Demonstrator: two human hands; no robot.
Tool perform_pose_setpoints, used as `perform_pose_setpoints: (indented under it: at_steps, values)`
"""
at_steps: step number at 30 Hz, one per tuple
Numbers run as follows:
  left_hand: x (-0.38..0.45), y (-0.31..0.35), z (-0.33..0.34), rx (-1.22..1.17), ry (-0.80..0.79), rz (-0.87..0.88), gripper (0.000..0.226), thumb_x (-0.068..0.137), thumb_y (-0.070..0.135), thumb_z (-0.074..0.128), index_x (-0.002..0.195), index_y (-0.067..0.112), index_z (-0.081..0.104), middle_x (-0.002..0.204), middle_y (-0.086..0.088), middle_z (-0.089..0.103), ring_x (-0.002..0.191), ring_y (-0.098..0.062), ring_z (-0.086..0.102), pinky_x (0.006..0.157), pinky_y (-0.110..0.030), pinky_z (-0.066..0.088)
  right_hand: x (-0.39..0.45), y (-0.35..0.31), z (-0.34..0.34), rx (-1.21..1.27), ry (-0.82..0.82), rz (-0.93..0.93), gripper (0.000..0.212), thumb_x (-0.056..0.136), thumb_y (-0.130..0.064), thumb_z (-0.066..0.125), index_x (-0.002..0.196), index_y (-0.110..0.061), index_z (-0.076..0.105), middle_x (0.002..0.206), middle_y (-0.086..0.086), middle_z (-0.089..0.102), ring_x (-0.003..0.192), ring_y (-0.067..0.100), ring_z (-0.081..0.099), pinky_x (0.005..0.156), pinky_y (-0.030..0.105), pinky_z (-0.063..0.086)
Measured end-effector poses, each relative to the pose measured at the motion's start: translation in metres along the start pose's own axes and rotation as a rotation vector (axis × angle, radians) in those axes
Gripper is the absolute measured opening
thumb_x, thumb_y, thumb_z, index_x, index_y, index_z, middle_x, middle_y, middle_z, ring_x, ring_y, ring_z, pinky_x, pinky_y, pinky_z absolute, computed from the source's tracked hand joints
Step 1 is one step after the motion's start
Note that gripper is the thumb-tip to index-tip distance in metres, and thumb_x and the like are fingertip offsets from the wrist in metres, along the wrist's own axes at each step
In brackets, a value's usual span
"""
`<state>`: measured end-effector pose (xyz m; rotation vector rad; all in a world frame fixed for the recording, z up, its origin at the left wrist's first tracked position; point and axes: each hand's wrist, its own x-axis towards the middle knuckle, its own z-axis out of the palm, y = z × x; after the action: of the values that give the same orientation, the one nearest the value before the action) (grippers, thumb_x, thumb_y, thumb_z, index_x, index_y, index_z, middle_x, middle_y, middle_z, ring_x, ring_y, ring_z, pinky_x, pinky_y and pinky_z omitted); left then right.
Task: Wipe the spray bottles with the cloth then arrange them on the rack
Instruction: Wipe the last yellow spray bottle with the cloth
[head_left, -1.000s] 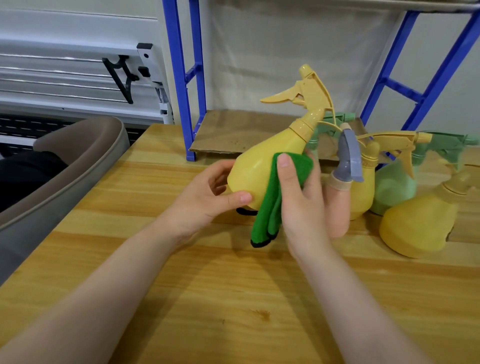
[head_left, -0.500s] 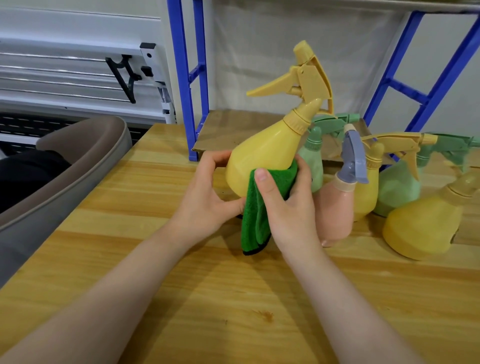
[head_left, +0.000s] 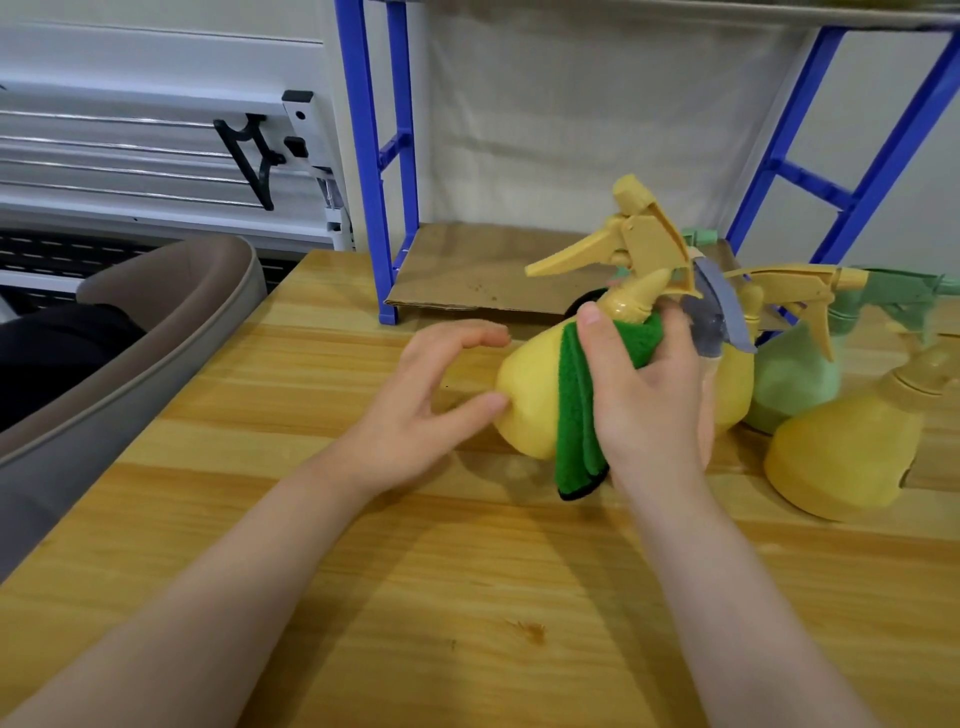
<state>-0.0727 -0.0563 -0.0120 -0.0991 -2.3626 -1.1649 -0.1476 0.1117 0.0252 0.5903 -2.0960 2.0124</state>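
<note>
Clearly we are in the wiping step, with no bottle yet on the rack (head_left: 366, 171) as far as we can see, so our judgement is that the task is early. Starting from our left, our left hand (head_left: 415, 410) rests relaxed beside the yellow spray bottle (head_left: 524, 395): its fingers (head_left: 467, 338) are spread and nearly straight, grasping nothing, and only the thumb tip meets the bottle's rounded belly to steady it. The bottle sits tilted on or just above the wooden worktop (head_left: 363, 597), in front of the rack's cardboard-lined lower shelf, its trigger head pointing left. Moving right, the green cloth (head_left: 576, 415) is draped down the bottle's side, and our right hand (head_left: 649, 405) clamps it there, fingers curled round cloth and bottle neck together. Further right wait a grey-headed pink bottle mostly hidden behind that hand, a second yellow bottle (head_left: 737, 384), a pale green bottle (head_left: 795, 379) and another yellow bottle (head_left: 852, 457), clustered and touching. Next, we judge, the cloth should sweep the rest of the body while the left hand turns it, then the bottle goes upright onto the shelf.
</note>
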Motion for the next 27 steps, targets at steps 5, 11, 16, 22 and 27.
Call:
perform_pose_setpoints:
  at_steps: [5, 11, 16, 22, 27]
  values:
    - [0.001, 0.018, 0.005, -0.434, 0.087, -0.066, 0.055, 0.086, 0.044, 0.064, 0.132, 0.015, 0.053, 0.133, 0.002, 0.061, 0.130, -0.017, 0.052, 0.110, -0.036, 0.037, -0.014, 0.005, 0.015, -0.188, -0.163, -0.071, 0.036, 0.082, -0.043, 0.069, 0.110, -0.025, 0.056, 0.093, -0.014, 0.067, 0.090, 0.001, 0.063, 0.081, 0.024, 0.051]
    - [-0.001, 0.035, 0.018, -0.827, 0.182, -0.238, 0.015, 0.081, 0.017, 0.074, 0.091, 0.026, 0.079, 0.097, 0.004, 0.076, 0.096, -0.010, 0.070, 0.080, -0.020, 0.053, -0.031, 0.001, 0.027, -0.294, -0.236, -0.123, 0.044, 0.078, -0.052, 0.066, 0.109, -0.024, 0.050, 0.095, -0.011, 0.066, 0.089, 0.010, 0.061, 0.073, 0.032, 0.049]
    - [0.000, 0.037, 0.015, -0.927, 0.291, -0.281, 0.012, 0.082, 0.018, 0.069, 0.091, 0.019, 0.077, 0.095, 0.000, 0.076, 0.092, -0.013, 0.071, 0.078, -0.023, 0.055, -0.038, 0.005, 0.035, -0.320, -0.253, -0.164, 0.053, 0.076, -0.049, 0.068, 0.120, -0.030, 0.046, 0.100, -0.020, 0.056, 0.096, 0.008, 0.060, 0.075, 0.026, 0.047]
    - [0.007, 0.034, 0.003, -1.024, 0.476, -0.270, 0.022, 0.084, 0.026, 0.060, 0.101, 0.017, 0.071, 0.106, -0.004, 0.074, 0.104, -0.013, 0.067, 0.091, -0.032, 0.054, -0.041, 0.014, 0.038, -0.357, -0.324, -0.216, 0.077, 0.075, -0.058, 0.070, 0.137, -0.024, 0.039, 0.126, -0.014, 0.053, 0.116, 0.007, 0.053, 0.092, 0.023, 0.045]
    - [0.013, 0.025, -0.010, -1.083, 0.593, -0.256, 0.038, 0.084, 0.037, 0.059, 0.116, 0.018, 0.063, 0.109, 0.000, 0.071, 0.109, -0.013, 0.063, 0.089, -0.031, 0.053, -0.043, 0.017, 0.039, -0.300, -0.358, -0.157, 0.089, 0.073, -0.056, 0.074, 0.144, -0.022, 0.032, 0.136, -0.009, 0.049, 0.123, 0.005, 0.048, 0.102, 0.023, 0.042]
